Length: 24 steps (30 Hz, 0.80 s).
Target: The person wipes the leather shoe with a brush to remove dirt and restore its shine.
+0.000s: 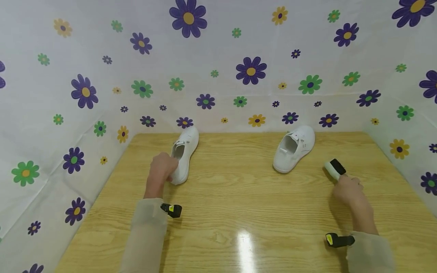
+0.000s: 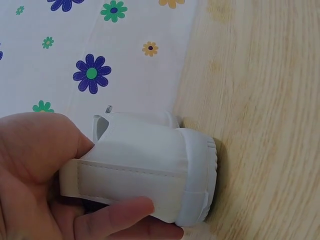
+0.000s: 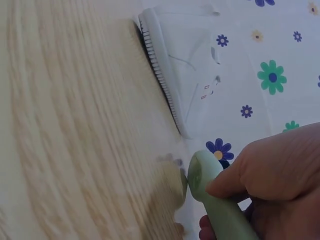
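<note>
My left hand [image 1: 162, 167] grips the heel of a white shoe [image 1: 188, 155] at the left of the table. In the left wrist view the thumb goes over the heel's collar and the fingers lie along the outside of that shoe [image 2: 145, 170]. My right hand [image 1: 349, 191] holds a pale green brush [image 1: 332, 170] with dark bristles. The right wrist view shows the brush's smooth back [image 3: 202, 172], with thumb and fingers around its handle. A second white shoe [image 1: 288, 157] stands upright on the table, left of the brush, touched by neither hand.
The wooden table [image 1: 232, 197] meets a white cloth wall [image 1: 218, 49] printed with flowers at the back and both sides. Small black cameras [image 1: 174, 211] are strapped at both wrists. A light reflection lies on the table's near middle.
</note>
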Tool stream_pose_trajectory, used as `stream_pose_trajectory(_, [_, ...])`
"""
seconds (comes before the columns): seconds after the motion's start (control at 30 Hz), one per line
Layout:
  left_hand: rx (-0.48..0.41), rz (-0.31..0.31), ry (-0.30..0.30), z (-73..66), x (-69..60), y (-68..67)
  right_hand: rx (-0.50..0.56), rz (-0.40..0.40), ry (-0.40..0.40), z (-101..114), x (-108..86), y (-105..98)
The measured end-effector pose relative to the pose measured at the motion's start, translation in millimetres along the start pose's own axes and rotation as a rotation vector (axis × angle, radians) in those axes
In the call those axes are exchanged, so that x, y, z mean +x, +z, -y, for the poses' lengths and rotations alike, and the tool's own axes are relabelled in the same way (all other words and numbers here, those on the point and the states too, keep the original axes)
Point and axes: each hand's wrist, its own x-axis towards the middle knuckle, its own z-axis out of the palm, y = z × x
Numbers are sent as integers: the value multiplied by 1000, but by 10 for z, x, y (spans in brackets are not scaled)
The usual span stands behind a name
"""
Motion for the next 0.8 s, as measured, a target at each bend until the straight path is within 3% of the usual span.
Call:
stream_pose_trajectory(0.2, [-7,23,26,-4,-37,2,-12,-88,9,17,-38,25])
stream_pose_trajectory(0.47, [54,-32,167,36,-199,101,-15,-82,72,-56,-51,35])
stream_pose_trajectory(0.67, [47,-100,153,89,-270,182,-19,-88,43,-118,-2,50])
stream_pose_trajectory(0.8, [48,-88,164,103,-288,186,-18,-90,24,-139,9,40])
